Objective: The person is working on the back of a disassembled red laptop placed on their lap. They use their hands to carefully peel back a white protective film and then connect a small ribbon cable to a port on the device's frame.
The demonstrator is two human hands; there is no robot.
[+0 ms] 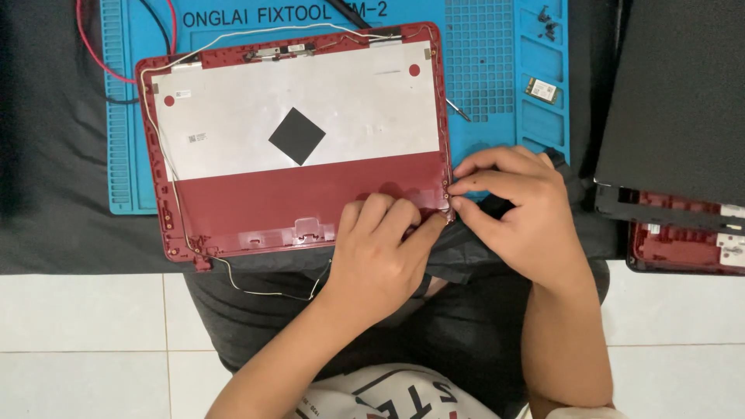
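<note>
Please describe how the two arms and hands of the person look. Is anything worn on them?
Both forearms are bare, and no sleeves reach them. The left hand and the right hand wear no gloves, and no ring, watch or bracelet is visible. The fingernails are short. The only clothing in view is a light shirt with dark and red print, at the bottom edge.

A floor of large white tiles [85, 334] with thin grey grout lines fills the lower part of the view, evenly and softly lit without hard shadows. Above it, a dark grey cloth [54, 155] is spread flat over the floor, and a bright blue silicone repair mat [535, 85] with moulded grid compartments lies on the cloth. No walls, windows or furniture are in view.
</note>
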